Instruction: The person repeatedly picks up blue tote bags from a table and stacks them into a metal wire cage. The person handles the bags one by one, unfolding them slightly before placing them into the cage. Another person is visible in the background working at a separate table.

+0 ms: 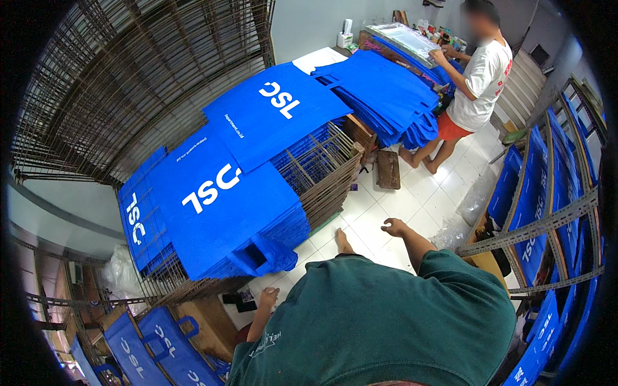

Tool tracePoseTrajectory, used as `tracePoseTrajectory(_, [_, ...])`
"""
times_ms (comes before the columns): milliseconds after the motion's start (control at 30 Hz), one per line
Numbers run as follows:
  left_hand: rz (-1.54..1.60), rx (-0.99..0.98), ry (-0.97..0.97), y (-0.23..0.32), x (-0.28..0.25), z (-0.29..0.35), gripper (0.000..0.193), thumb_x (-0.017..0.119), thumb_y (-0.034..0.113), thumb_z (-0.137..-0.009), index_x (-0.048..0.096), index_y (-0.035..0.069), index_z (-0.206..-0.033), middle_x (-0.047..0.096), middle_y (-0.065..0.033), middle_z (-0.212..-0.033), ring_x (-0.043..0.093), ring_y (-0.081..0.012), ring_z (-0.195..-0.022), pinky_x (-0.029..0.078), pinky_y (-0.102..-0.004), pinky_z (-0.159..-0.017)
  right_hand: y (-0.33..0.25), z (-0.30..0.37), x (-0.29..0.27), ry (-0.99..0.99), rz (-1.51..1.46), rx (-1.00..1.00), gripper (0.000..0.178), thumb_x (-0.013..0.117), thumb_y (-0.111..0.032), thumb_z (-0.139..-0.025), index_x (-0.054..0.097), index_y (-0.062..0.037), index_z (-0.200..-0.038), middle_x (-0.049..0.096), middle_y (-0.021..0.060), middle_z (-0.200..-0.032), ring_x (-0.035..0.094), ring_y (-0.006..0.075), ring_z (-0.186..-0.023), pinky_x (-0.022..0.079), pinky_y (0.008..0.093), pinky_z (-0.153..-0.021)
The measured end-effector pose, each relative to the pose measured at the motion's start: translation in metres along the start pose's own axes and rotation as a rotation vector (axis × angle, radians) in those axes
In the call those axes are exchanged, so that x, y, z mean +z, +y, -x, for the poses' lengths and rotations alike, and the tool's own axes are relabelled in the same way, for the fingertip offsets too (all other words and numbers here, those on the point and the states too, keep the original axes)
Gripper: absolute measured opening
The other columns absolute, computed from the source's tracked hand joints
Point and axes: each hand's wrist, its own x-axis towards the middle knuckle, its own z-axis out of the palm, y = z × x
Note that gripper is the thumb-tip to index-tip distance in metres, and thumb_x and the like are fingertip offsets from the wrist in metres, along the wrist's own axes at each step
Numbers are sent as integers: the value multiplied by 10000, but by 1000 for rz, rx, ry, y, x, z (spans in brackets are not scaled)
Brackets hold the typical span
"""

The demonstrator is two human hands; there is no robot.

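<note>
My right hand (395, 227) hangs in the air over the white tiled floor, fingers loosely bent and apart, holding nothing I can see. Low on the left, my left hand (269, 296) has its fingers curled in beside the near end of a blue bag stack; nothing shows in it. That stack of flat blue fabric bags (225, 206) with white print lies on piled wire racks (325, 170). Another printed blue sheet (273, 112) overlaps it farther back, and one more printed blue piece (143, 212) rests on the rack at the left. Neither hand touches them.
A person in a white shirt (487, 74) works at the far table beside a framed screen (405, 40) and a blue fabric pile (383, 90). Metal shelves (541, 219) with blue bags stand right; others are lower left. A brown stool (388, 170) sits on the floor.
</note>
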Motion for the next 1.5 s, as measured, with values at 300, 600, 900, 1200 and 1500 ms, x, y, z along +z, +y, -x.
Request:
tracePoseTrajectory(300, [153, -68, 20, -19, 1, 28, 363, 716, 270, -751, 601, 2, -967, 583, -80, -659, 549, -174, -529, 431, -321, -427, -10, 2, 6, -46, -8, -44, 556, 610, -437, -764, 558, -74, -1181, 581, 214, -1140, 540, 341, -1093, 423, 376, -944])
tracePoseTrajectory(600, [71, -97, -47, 26, 2, 47, 370, 708, 304, -758, 605, 36, -993, 596, -68, -753, 563, -169, -644, 451, -328, -495, 7, -2, 20, -5, 43, -91, 571, 626, -452, -759, 554, -85, -1191, 612, 202, -1075, 580, 319, -1031, 463, 390, -879])
tracePoseTrajectory(900, [282, -82, -97, -19, 1, 2, 379, 691, 297, -765, 598, 17, -1005, 594, -66, -719, 565, -170, -651, 465, -346, -538, 11, -49, -59, -38, -954, 223, 535, 549, -463, -837, 412, -214, -1291, 582, 111, -1071, 567, 266, -950, 427, 492, -808])
tracePoseTrajectory(1200, [-669, 396, -3, -72, 39, 60, 326, 681, 252, -758, 618, 19, -978, 657, -127, -865, 622, -262, -857, 475, -394, -726, -14, -164, -225, 394, -1848, -8, 1022, 528, -720, -711, 158, -91, -1427, 358, 192, -1373, 440, 323, -1199, 372, 476, -930])
tracePoseTrajectory(1500, [-342, -205, 354, 16, 107, 163, 304, 665, 238, -774, 630, 36, -998, 656, -127, -968, 608, -258, -940, 462, -377, -797, 27, -300, -292, 685, -1709, 382, 617, 765, -325, -688, 463, 16, -1105, 524, 175, -1059, 564, 318, -954, 473, 423, -772])
